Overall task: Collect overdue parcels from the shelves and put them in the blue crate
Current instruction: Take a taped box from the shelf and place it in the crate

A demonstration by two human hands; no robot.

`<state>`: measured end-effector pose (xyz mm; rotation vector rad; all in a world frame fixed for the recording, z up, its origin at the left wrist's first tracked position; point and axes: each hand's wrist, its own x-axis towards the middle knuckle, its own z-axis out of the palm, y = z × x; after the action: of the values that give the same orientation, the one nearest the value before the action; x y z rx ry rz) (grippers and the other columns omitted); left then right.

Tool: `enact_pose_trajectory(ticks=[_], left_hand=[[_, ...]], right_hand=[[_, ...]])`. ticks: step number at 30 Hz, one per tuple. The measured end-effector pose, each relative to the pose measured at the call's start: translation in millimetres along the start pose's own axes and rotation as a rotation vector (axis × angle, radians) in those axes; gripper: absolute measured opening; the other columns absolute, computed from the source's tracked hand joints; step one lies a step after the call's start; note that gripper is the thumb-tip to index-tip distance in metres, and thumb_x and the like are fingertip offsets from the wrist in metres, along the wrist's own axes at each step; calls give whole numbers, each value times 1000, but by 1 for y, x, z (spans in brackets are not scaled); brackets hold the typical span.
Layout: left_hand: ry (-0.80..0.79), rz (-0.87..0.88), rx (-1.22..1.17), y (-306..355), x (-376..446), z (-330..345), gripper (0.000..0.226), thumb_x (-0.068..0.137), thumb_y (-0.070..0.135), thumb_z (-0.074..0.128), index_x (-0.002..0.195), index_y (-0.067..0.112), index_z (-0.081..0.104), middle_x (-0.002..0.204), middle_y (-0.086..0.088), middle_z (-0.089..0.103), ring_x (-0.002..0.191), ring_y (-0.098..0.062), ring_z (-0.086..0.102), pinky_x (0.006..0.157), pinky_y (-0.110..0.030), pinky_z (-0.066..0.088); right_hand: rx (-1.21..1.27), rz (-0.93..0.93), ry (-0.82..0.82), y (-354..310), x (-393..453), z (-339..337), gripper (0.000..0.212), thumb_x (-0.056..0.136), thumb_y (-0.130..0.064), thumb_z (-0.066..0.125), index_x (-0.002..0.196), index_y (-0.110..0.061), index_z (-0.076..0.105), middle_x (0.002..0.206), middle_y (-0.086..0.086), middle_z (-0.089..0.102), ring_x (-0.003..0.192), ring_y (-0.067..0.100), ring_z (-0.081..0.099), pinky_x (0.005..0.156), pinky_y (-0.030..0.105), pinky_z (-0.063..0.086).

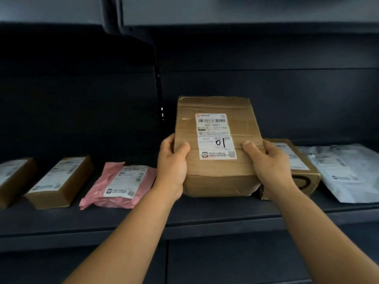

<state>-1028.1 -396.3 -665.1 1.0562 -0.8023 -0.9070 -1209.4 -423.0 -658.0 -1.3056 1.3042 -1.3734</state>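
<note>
While both hands clasp it, the large cardboard box (217, 144) sits tilted with its top face toward the camera, its lower front edge at the front part of the dark shelf (205, 214); whether it rests on the shelf or is lifted just clear cannot be told. A white shipping label (215, 136) lies on that top face, printed with a barcode and "507-H407" and hand-marked "01" in black. The left hand (172, 167) grips the box's left side, thumb curled onto the top face, the other fingers hidden behind the edge. The right hand (268, 160) grips the box's right side in the same way, thumb lying on top just beside the label's lower corner. The box's front lower right corner is torn and crumpled. Just to the right of the box, partly hidden behind the right hand, lies a smaller cardboard box (303, 171) with a label on top and a black curved mark on its front. Farther right of the box lies a flat white mailer bag (346, 173). To the left of the box, near the left hand, lies a pink mailer bag (123, 185) with a white label. Farther left stands a long narrow carton (59, 181), and beyond it another carton (14, 179) is cut by the frame edge.
</note>
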Motion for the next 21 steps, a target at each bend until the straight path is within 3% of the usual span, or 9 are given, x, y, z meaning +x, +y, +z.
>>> enact_pose_trajectory(ticks=[5,8,10,15,19,21], left_hand=[[-89,-29,-44,34,0,26,29,93,16,56,122,20,58,103,-3,71,95,-20,69,77,-38,56],[-161,-31,-76,52,-2,39,22,93,13,55,112,21,63,90,1,73,79,-12,70,61,-27,54],[-234,-62,-93,62,-5,47,22,92,9,53,104,22,66,82,3,74,71,-9,71,55,-23,53],[-405,-120,-86,69,-20,76,18,94,13,52,99,20,68,90,-1,75,84,-17,70,66,-32,54],[-528,-190,-102,62,-44,115,19,97,16,50,106,16,66,97,-6,73,89,-22,70,79,-40,57],[-582,-227,-109,56,-60,135,19,97,16,49,108,14,65,96,-7,73,85,-20,70,74,-36,57]], right_hand=[[8,60,84,-36,-3,-21,13,93,-36,61,85,-26,62,88,-8,66,80,10,61,65,27,47],[35,102,172,-53,-5,-32,15,90,-35,64,87,-21,67,92,-1,71,85,18,66,79,36,54],[39,136,220,-62,-7,-41,18,89,-36,65,90,-18,68,93,2,72,84,20,66,77,35,54],[-3,179,357,-84,-27,-79,21,88,-34,66,79,-15,63,86,5,67,80,22,62,73,35,51],[-58,191,499,-95,-50,-122,28,87,-36,67,97,-10,64,90,7,67,80,24,63,67,32,50],[-95,194,575,-97,-66,-145,25,88,-35,67,92,-11,60,87,5,63,78,22,61,68,32,51]])
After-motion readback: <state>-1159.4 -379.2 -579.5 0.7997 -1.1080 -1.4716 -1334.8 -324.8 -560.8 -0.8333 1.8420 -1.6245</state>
